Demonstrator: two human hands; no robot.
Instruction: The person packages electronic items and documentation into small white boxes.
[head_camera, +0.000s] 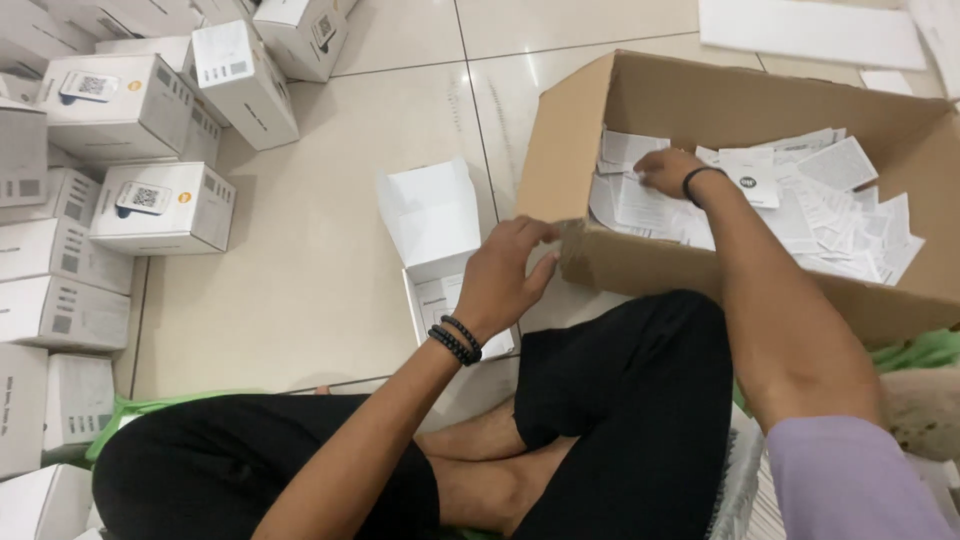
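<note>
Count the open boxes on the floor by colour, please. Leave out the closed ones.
Brown cardboard carton, with paper leaflets inside: 1
White open box: 1
Total: 2

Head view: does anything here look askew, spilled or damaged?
Nothing looks damaged. The leaflets lie in a loose, overlapping heap inside the cardboard box, where the right hand reaches. The left hand rests over a small open white box. Closed white boxes at left sit at mixed angles.
</note>
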